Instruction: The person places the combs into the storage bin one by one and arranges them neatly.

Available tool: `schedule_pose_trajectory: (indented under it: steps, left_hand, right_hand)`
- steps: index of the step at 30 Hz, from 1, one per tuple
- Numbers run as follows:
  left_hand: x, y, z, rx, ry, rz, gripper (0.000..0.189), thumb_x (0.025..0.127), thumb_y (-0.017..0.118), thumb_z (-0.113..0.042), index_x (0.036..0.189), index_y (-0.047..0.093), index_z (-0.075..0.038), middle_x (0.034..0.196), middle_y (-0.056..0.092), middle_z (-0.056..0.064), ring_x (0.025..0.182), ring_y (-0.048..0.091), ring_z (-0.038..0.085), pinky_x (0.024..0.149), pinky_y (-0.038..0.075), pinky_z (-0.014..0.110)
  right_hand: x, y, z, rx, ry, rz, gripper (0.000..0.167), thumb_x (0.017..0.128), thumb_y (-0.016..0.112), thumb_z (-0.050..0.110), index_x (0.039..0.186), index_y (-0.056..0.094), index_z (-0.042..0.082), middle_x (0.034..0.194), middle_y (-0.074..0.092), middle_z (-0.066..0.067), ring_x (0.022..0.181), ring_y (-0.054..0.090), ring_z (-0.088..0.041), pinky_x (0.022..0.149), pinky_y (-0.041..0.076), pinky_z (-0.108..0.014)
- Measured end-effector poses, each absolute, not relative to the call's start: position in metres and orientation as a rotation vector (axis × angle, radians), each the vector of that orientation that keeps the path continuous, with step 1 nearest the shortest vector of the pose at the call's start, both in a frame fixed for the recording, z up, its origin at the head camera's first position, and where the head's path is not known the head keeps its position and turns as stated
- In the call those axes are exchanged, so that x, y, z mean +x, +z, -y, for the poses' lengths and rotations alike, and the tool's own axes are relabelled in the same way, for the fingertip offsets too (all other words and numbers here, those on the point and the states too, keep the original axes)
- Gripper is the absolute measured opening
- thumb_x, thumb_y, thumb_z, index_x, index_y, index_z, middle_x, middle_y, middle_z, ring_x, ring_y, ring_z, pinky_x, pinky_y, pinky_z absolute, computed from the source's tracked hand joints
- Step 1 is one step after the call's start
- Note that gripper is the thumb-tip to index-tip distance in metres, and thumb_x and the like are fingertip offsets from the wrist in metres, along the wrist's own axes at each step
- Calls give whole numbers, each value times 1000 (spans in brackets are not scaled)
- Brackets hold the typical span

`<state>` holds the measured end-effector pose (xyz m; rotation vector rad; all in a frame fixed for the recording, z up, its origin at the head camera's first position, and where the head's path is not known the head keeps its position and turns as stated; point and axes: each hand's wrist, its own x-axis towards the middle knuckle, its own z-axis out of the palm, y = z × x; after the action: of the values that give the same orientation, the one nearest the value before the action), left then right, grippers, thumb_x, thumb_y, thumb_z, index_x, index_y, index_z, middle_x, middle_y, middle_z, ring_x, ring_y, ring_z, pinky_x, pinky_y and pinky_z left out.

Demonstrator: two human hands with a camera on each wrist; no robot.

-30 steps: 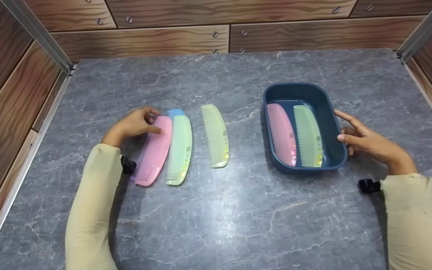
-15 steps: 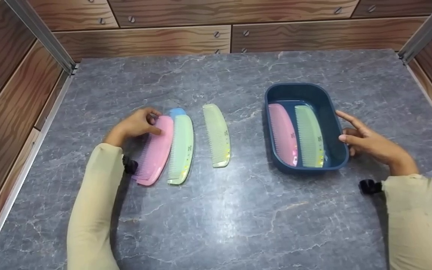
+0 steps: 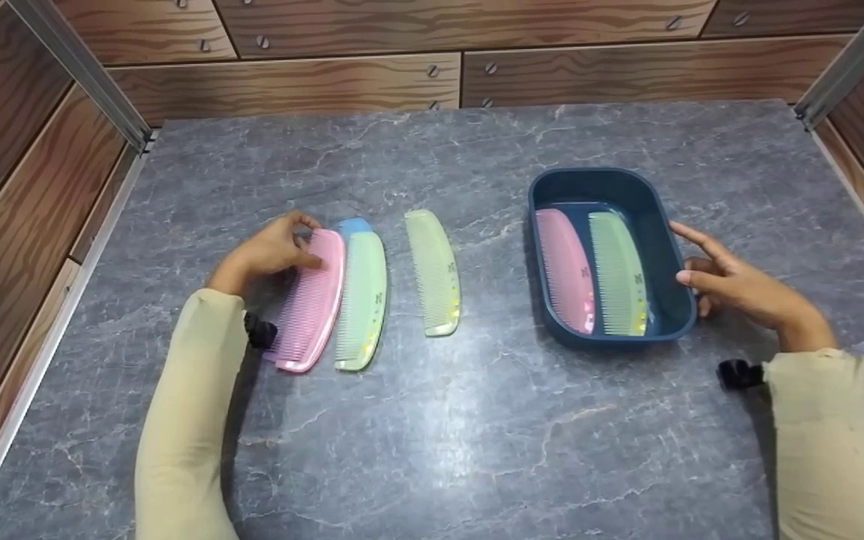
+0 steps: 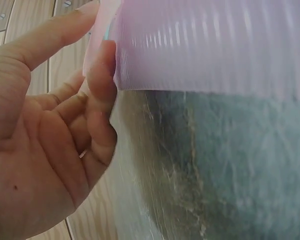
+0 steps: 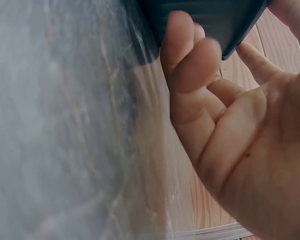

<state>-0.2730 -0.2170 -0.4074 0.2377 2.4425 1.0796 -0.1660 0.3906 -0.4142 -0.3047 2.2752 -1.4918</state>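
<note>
My left hand (image 3: 274, 247) pinches the pink comb (image 3: 313, 300) near its far end, thumb on top. The comb lies slightly tilted, its toothed side over a purple comb (image 4: 190, 45) that shows large in the left wrist view. Right beside it lies a pale green comb (image 3: 364, 300), overlapping a blue comb (image 3: 355, 225) of which only the far end shows. My right hand (image 3: 739, 281) touches the outside of the dark blue tub (image 3: 661, 195) with its thumb and straight index finger, the other fingers bent beside the wall.
A yellow-green comb (image 3: 434, 274) lies alone on the grey marbled table (image 3: 507, 420). Inside the tub rest another pink comb (image 3: 565, 270) and a green comb (image 3: 618, 274), side by side. Wood-patterned panels (image 3: 282, 82) stand behind the table and at both sides.
The pink comb under my left hand has tipped slightly, its curved back edge now catching the light. My right hand and the tub have stayed put.
</note>
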Motion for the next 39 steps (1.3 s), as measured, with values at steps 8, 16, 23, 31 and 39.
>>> schedule_pose_trajectory:
  steps: [8, 16, 23, 31, 39]
  left_hand:
    - [-273, -406, 219, 212, 1102, -2423, 56, 82, 67, -8, 130, 38, 0, 75, 56, -1, 62, 51, 9, 57, 46, 26]
    - [-271, -403, 217, 220, 1221, -2393, 56, 82, 66, -4, 132, 40, -4, 69, 56, -5, 58, 48, 6, 55, 43, 25]
    - [-267, -392, 206, 234, 1459, -2340, 57, 81, 66, 1, 133, 42, -5, 69, 66, -4, 59, 59, 6, 59, 50, 23]
    - [-263, -378, 188, 233, 1705, -2237, 57, 81, 65, 5, 133, 43, -7, 66, 65, -5, 54, 55, 6, 52, 46, 20]
    - [-261, -371, 169, 155, 1905, -2178, 55, 82, 64, 8, 130, 45, -10, 64, 64, -5, 50, 55, 6, 48, 40, 18]
  right_hand:
    - [-166, -416, -391, -298, -1523, -2246, 69, 101, 47, 11, 155, 9, 32, 96, 60, 4, 69, 60, -8, 58, 53, -30]
    - [-165, -415, -391, -294, -1492, -2274, 68, 102, 46, 12, 155, 8, 33, 98, 60, 4, 68, 59, -8, 58, 52, -30]
    - [-164, -415, -391, -302, -1502, -2256, 68, 102, 45, 11, 155, 8, 33, 100, 62, 5, 68, 59, -8, 59, 52, -30]
    - [-165, -417, -391, -309, -1517, -2239, 68, 102, 45, 11, 155, 8, 33, 100, 62, 6, 69, 60, -7, 59, 53, -29]
    - [-166, -416, -390, -308, -1517, -2252, 68, 102, 45, 12, 155, 8, 32, 94, 61, 4, 67, 58, -8, 58, 52, -30]
